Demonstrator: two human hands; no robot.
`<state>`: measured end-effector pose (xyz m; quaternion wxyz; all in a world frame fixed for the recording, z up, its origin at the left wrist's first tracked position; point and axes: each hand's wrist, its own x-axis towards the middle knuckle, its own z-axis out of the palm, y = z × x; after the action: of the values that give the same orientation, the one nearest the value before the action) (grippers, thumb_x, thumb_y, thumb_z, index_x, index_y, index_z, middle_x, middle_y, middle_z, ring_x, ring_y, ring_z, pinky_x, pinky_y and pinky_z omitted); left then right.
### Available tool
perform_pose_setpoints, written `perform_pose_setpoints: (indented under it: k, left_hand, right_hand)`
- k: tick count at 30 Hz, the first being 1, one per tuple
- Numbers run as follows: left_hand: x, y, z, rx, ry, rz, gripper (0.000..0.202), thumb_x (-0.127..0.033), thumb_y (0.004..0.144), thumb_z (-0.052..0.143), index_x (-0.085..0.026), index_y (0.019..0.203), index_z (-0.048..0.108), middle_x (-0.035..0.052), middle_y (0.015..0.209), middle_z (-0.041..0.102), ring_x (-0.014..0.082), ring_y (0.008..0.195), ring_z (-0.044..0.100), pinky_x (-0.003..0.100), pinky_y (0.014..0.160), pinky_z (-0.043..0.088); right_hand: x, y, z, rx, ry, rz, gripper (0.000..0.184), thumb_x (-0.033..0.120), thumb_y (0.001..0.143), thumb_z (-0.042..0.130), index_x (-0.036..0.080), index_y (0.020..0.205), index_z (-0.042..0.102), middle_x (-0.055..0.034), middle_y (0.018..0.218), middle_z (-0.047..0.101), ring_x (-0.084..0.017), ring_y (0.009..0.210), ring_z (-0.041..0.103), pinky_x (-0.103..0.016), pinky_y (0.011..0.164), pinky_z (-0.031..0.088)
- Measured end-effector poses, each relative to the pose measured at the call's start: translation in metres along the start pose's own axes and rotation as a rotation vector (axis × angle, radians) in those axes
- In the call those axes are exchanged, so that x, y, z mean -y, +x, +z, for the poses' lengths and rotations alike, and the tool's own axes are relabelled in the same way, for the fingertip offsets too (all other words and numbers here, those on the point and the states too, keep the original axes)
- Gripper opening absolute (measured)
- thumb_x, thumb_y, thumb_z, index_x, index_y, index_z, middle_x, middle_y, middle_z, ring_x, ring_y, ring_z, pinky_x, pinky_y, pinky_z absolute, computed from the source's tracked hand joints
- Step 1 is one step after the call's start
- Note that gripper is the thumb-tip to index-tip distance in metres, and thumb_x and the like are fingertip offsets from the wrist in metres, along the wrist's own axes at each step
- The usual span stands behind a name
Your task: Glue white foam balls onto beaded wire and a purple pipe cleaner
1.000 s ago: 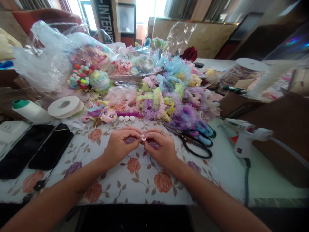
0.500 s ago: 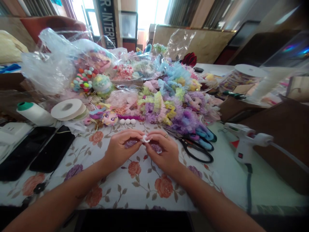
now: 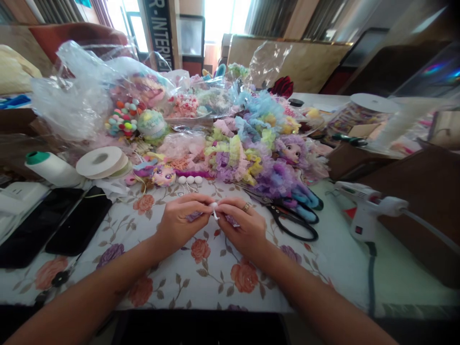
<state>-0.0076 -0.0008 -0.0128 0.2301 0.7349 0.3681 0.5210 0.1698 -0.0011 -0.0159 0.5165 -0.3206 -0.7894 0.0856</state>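
Note:
Between my fingertips is a small white bead with a short white tail (image 3: 214,211), held just above the flowered tablecloth (image 3: 172,282). My left hand (image 3: 185,218) pinches it from the left, and my right hand (image 3: 242,220), with a ring on one finger, pinches it from the right. Parts of the white piece are hidden by the fingers. Three similar white balls (image 3: 190,180) lie in a row beyond my hands, with a thin beaded strand beside them. Black-handled scissors (image 3: 293,223) rest right of my right hand.
A heap of pastel ruffled fabric (image 3: 247,148) and doll heads (image 3: 163,175) fills the far side. At left are a ribbon spool (image 3: 102,162), a thread cone (image 3: 53,168) and two dark phones (image 3: 79,223). A white glue gun (image 3: 366,211) stands at right beside a brown box (image 3: 424,206).
The white piece has turned between my fingers: its rounded end now faces up and its tail hangs down. Both hands have stayed nearly in place.

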Motion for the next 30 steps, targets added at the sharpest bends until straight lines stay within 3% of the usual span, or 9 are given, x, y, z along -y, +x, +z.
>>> perform_pose_setpoints:
  k: [3, 7, 11, 14, 19, 23, 27, 30]
  left_hand:
    - [-0.001, 0.002, 0.0, 0.001, -0.14, -0.176, 0.007, -0.017, 0.081, 0.068, -0.021, 0.082, 0.074, 0.0075, 0.095, 0.075, 0.0191, 0.088, 0.071, 0.032, 0.079, 0.059]
    - [-0.001, 0.006, -0.002, 0.027, -0.397, -0.406, 0.006, -0.024, 0.079, 0.072, -0.019, 0.081, 0.074, 0.0077, 0.097, 0.075, 0.0193, 0.086, 0.071, 0.027, 0.068, 0.059]
    - [0.005, 0.007, -0.003, 0.026, -0.482, -0.539, 0.013, -0.029, 0.076, 0.076, -0.019, 0.084, 0.073, 0.0068, 0.092, 0.075, 0.0184, 0.08, 0.07, 0.027, 0.065, 0.059]
    - [0.006, 0.007, -0.003, 0.042, -0.498, -0.551, 0.019, -0.03, 0.074, 0.078, -0.02, 0.089, 0.074, 0.0061, 0.088, 0.075, 0.018, 0.077, 0.07, 0.028, 0.066, 0.059]
    - [0.003, 0.009, -0.003, 0.059, -0.487, -0.533, 0.015, -0.027, 0.072, 0.079, -0.019, 0.085, 0.075, 0.0045, 0.08, 0.075, 0.0168, 0.072, 0.07, 0.027, 0.066, 0.059]
    - [0.003, 0.009, -0.002, 0.052, -0.426, -0.587, 0.016, -0.031, 0.072, 0.078, -0.02, 0.084, 0.075, 0.0043, 0.076, 0.075, 0.0155, 0.066, 0.068, 0.025, 0.057, 0.056]
    - [0.007, 0.009, -0.002, 0.058, -0.36, -0.572, 0.019, -0.033, 0.072, 0.078, -0.018, 0.083, 0.074, 0.0044, 0.076, 0.075, 0.016, 0.066, 0.067, 0.026, 0.059, 0.055]
    - [0.014, 0.014, -0.009, -0.043, -0.172, -0.49, 0.016, -0.033, 0.079, 0.07, -0.018, 0.085, 0.073, 0.0039, 0.079, 0.074, 0.0172, 0.07, 0.067, 0.028, 0.065, 0.056]
  right_hand:
    - [-0.002, 0.001, 0.001, -0.012, 0.016, 0.059, 0.016, 0.012, 0.088, 0.058, 0.024, 0.093, 0.067, -0.0063, 0.093, 0.071, -0.016, 0.082, 0.069, -0.03, 0.077, 0.059]
    - [-0.002, 0.003, 0.002, -0.041, 0.102, 0.127, 0.013, 0.012, 0.085, 0.062, 0.023, 0.091, 0.067, -0.0054, 0.09, 0.069, -0.016, 0.082, 0.068, -0.029, 0.076, 0.06]
    - [-0.001, 0.003, 0.003, -0.001, 0.321, 0.373, 0.013, 0.019, 0.084, 0.067, 0.023, 0.096, 0.067, -0.0044, 0.093, 0.068, -0.015, 0.076, 0.069, -0.028, 0.069, 0.061]
    - [-0.001, 0.004, 0.004, 0.013, 0.47, 0.502, 0.009, 0.024, 0.082, 0.071, 0.022, 0.091, 0.071, -0.0052, 0.092, 0.068, -0.016, 0.074, 0.069, -0.029, 0.067, 0.061]
    - [-0.002, 0.005, 0.004, 0.005, 0.549, 0.56, 0.006, 0.026, 0.079, 0.075, 0.021, 0.082, 0.073, -0.0031, 0.083, 0.068, -0.014, 0.068, 0.067, -0.027, 0.062, 0.06]
    - [-0.003, 0.004, 0.007, 0.049, 0.596, 0.609, 0.014, 0.03, 0.079, 0.074, 0.021, 0.09, 0.07, -0.0033, 0.084, 0.069, -0.015, 0.071, 0.069, -0.028, 0.064, 0.06]
    - [-0.006, 0.003, 0.009, 0.092, 0.561, 0.591, 0.021, 0.032, 0.076, 0.075, 0.021, 0.092, 0.068, -0.0055, 0.092, 0.068, -0.016, 0.074, 0.068, -0.028, 0.065, 0.059]
    - [-0.014, 0.005, 0.007, 0.086, 0.489, 0.675, 0.02, 0.032, 0.077, 0.072, 0.019, 0.091, 0.066, -0.0036, 0.08, 0.067, -0.015, 0.065, 0.065, -0.027, 0.057, 0.056]
